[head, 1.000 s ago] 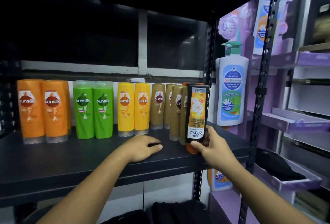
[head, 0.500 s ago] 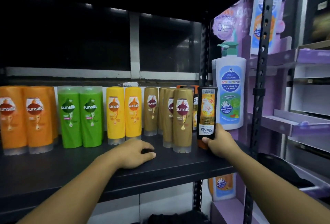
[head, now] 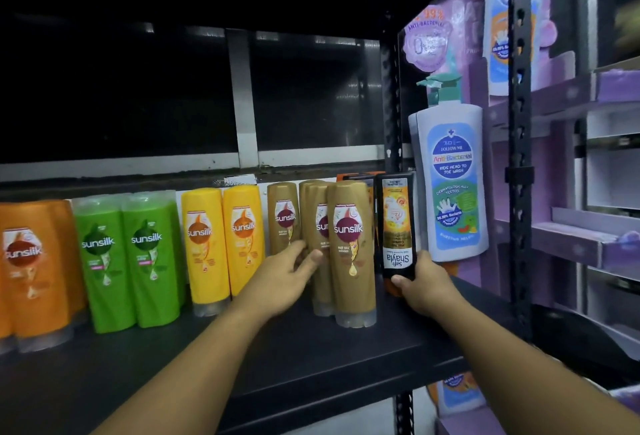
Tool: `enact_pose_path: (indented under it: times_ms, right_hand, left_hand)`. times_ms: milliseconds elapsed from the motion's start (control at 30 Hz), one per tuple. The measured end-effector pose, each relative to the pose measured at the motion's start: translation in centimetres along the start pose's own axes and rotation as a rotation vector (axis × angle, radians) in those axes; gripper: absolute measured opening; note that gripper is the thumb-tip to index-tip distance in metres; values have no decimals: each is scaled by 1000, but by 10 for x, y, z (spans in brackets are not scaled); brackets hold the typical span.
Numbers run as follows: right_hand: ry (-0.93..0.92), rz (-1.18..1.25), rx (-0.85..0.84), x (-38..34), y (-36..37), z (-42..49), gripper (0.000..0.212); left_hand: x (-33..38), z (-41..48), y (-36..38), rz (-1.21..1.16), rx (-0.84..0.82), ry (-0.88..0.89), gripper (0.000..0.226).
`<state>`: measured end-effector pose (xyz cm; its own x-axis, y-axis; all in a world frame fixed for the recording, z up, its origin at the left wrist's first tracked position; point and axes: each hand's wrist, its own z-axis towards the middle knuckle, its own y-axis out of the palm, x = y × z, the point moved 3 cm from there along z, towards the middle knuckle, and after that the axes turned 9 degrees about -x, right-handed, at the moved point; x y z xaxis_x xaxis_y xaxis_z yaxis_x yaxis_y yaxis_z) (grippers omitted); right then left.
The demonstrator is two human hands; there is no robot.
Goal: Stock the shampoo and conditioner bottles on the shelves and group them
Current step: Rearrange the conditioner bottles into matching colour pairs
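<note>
Mid-grouping, the right hand (head: pixel 420 287) gripped a black orange-labelled plastic bottle (head: pixel 396 223) while the left hand (head: pixel 280 282) pinched a gold-brown plastic bottle (head: pixel 318 206), which likely needed shifting leftward to make room.

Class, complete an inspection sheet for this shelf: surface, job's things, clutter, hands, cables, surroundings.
surface: dark shelf, bottles standing along its back.
job's things: orange bottles, green bottles, yellow bottles and brown bottles grouped by colour; black bottle at the right end.
clutter: nothing seen.
hands: left hand at the brown bottles, grip unclear; right hand grips the black bottle's base.
cables: nothing seen.
surroundings: white pump bottle, purple display stand, black rack post.
</note>
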<state>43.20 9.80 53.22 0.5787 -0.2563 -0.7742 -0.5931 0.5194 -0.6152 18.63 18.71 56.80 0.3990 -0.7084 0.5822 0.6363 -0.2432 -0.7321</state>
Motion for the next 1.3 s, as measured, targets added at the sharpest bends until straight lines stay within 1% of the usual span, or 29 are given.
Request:
enact_pose_path:
  times_ms: [67, 100, 133, 200, 233, 267, 300, 333, 367, 400, 467, 500, 533, 567, 600, 667, 700, 767, 833, 900, 967, 1133, 1300]
  right_hand:
    - [3, -28, 16, 4, 3, 4, 51]
    - [3, -37, 19, 6, 3, 4, 53]
    - [0, -27, 17, 7, 3, 4, 56]
    - [-36, 42, 36, 6, 2, 2, 67]
    - [-72, 74, 97, 5, -1, -1, 74]
    - [-117, 89, 196, 4, -6, -5, 76]
    - [-177, 90, 308, 3, -10, -10, 71]
    - [-246, 98, 399, 0, -13, -16, 61]
    - [-315, 136, 413, -2, -14, -22, 50]
    - [-381, 206, 340, -5, -14, -27, 41]
    - [-466, 335, 26, -14, -8, -36, 33]
    - [-489, 337, -118, -19, -5, -40, 32]
    - [-497, 313, -213, -22, -2, -44, 32]
    - [-497, 293, -264, -23, 0, -46, 34]
    - [-500, 278, -295, -24, 2, -47, 42]
    - [-496, 241, -357, -28, 9, -48, 63]
    - [-493, 233, -383, -30, 14, -49, 70]
    - [-489, 238, -390, -37, 22, -49, 70]
    - [-471, 235, -357, -41, 29, -42, 68]
    - [-432, 205, -327, -42, 37, -31, 71]
    - [-380, 156, -275, -44, 45, -20, 71]
    - [-343, -58, -98, -63, 60, -2, 55]
    - [-300, -250, -58, -80, 71, 5, 50]
  left_hand:
    - [-9, 1, 7, -149, 8, 4, 43]
    - [-11, -1, 10, -189, 7, -3, 47]
    - [-14, -2, 13, -215, 12, -6, 59]
    - [-21, -3, 17, -224, 18, -21, 94]
    - [-22, -2, 17, -218, 8, -19, 102]
    - [-22, -2, 18, -215, -1, -18, 103]
    - [-21, -2, 18, -221, -10, -21, 99]
    - [-21, -2, 19, -234, -22, -20, 91]
    - [-20, -1, 20, -243, -37, -13, 82]
    - [-19, 0, 22, -240, -46, 1, 73]
    - [-16, 1, 24, -207, -30, 25, 56]
    - [-14, 1, 23, -196, -13, 32, 51]
    - [-13, 0, 23, -192, 1, 33, 49]
    - [-12, -1, 22, -185, 12, 28, 47]
    - [-12, -2, 21, -175, 22, 18, 46]
    - [-16, -3, 19, -153, 55, -8, 46]
    - [-19, -2, 18, -144, 77, -24, 45]
    - [-27, -1, 14, -122, 131, -67, 40]
    - [-32, -1, 11, -95, 193, -109, 33]
    - [-34, -1, 8, -54, 253, -134, 32]
    - [-36, 0, 6, -14, 295, -160, 36]
    - [-38, 5, 6, 114, 321, -194, 49]
    - [-39, 6, 7, 232, 361, -186, 65]
